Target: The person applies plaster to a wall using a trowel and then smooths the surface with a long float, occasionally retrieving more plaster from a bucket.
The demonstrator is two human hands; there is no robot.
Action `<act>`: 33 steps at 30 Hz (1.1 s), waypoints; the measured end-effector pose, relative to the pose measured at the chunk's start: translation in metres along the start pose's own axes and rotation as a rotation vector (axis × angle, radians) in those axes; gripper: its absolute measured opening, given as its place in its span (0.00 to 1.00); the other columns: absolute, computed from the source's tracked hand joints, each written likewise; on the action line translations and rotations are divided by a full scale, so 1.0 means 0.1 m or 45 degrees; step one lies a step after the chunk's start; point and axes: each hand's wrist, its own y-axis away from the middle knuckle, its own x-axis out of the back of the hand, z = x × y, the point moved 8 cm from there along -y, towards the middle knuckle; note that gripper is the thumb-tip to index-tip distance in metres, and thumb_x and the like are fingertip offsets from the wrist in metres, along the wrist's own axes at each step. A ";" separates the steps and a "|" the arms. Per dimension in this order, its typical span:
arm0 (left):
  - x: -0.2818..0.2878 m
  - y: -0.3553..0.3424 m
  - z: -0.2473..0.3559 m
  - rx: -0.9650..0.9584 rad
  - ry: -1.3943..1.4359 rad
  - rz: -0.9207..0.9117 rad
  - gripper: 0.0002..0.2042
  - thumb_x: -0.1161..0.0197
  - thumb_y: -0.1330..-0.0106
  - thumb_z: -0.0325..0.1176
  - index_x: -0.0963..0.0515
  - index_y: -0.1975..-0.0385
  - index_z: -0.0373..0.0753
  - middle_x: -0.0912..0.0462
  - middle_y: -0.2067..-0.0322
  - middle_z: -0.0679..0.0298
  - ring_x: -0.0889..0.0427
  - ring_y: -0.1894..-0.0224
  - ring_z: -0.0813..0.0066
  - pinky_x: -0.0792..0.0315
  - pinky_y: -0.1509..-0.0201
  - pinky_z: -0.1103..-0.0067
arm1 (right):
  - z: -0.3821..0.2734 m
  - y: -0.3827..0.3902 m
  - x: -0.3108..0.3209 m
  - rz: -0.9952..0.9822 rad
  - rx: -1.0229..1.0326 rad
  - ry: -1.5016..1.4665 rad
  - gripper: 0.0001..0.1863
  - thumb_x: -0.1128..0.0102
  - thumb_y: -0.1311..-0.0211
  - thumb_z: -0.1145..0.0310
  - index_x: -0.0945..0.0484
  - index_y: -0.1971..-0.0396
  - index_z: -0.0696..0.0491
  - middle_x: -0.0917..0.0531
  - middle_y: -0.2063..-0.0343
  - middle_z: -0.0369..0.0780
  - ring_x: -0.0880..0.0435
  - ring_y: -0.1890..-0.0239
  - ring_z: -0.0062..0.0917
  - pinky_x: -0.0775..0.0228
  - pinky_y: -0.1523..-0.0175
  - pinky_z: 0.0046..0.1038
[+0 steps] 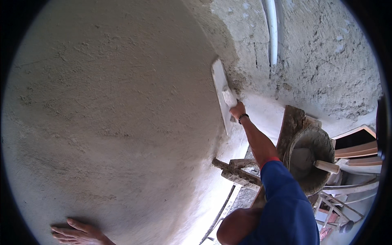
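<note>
My right hand (237, 109), with a dark bracelet at the wrist and a blue sleeve above, grips a long pale plastering float (219, 79) by its handle. The float lies along the edge of the broad grey plastered surface (122, 102), beside rougher, patchy wall. My left hand (77, 232) rests on that plaster at the bottom left, fingers spread. To the right of my arm, a round mortar bucket (300, 179) holds grey mix and a wooden-handled tool (325, 165). A rounded bare-skinned body part (237, 226), partly hidden by the blue sleeve, is at the bottom centre.
Rough planks (292, 118) lie beside and beneath the bucket, with shorter crusted timbers (241, 177) left of my arm. A white pipe (271, 32) runs down the upper wall. Wooden frames (355, 148) and spindly poles (339, 208) crowd the right side.
</note>
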 end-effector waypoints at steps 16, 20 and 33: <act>-0.04 0.05 0.01 -0.039 0.071 -0.074 0.40 0.72 0.37 0.71 0.51 0.31 0.50 0.56 0.32 0.48 0.61 0.29 0.47 0.58 0.33 0.47 | -2.72 1.73 0.29 -0.375 0.615 -0.191 0.27 0.45 0.45 0.69 0.39 0.47 0.64 0.31 0.51 0.58 0.27 0.48 0.46 0.33 0.41 0.41; -0.04 0.08 0.14 -0.002 0.138 -0.112 0.40 0.71 0.38 0.71 0.51 0.31 0.49 0.57 0.31 0.48 0.62 0.29 0.46 0.59 0.33 0.47 | -2.28 2.53 -0.11 -0.386 0.763 -0.244 0.25 0.45 0.51 0.75 0.39 0.50 0.59 0.31 0.60 0.50 0.29 0.58 0.41 0.38 0.55 0.40; 0.07 0.05 0.17 -0.005 0.130 -0.139 0.40 0.70 0.37 0.70 0.49 0.32 0.46 0.55 0.33 0.45 0.59 0.30 0.44 0.56 0.34 0.47 | -0.93 2.09 -0.50 -0.288 -0.185 -0.963 0.26 0.45 0.37 0.55 0.45 0.55 0.58 0.25 0.78 0.40 0.27 0.88 0.21 0.31 0.86 0.24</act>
